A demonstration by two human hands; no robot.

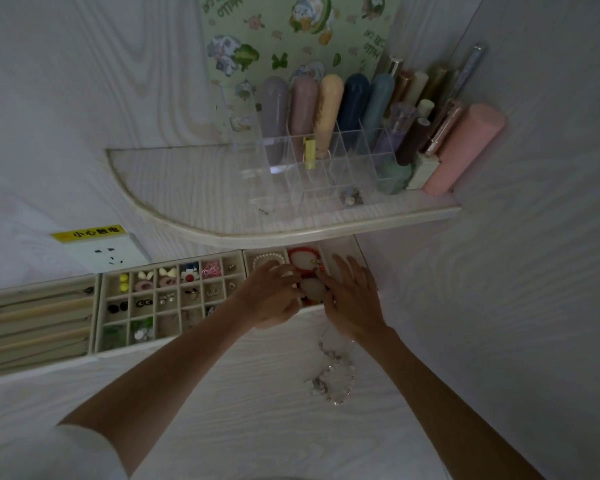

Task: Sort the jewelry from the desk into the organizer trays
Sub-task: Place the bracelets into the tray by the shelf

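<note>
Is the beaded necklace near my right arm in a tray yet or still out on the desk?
Out: the beaded necklace lies on the desk, outside the trays.

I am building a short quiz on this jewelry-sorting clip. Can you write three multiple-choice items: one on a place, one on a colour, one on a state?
1. Where does the beaded necklace lie?
A. on the desk, nearer the camera than the hands
B. on the upper shelf
C. in the small-compartment tray

2. What colour is the ring-shaped piece in the tray beyond the hands?
A. blue
B. red
C. black

3. What are the two hands doing?
A. resting flat on the desk, apart
B. both holding the necklace up
C. meeting over the right-hand tray around a pale rounded piece

Key: 1 A, the necklace sits on bare desk by the right hand's wrist. 2 B, its rim shows red beside the pearl strand. 3 C, the left hand and the right one close in on the piece over that tray.
</note>
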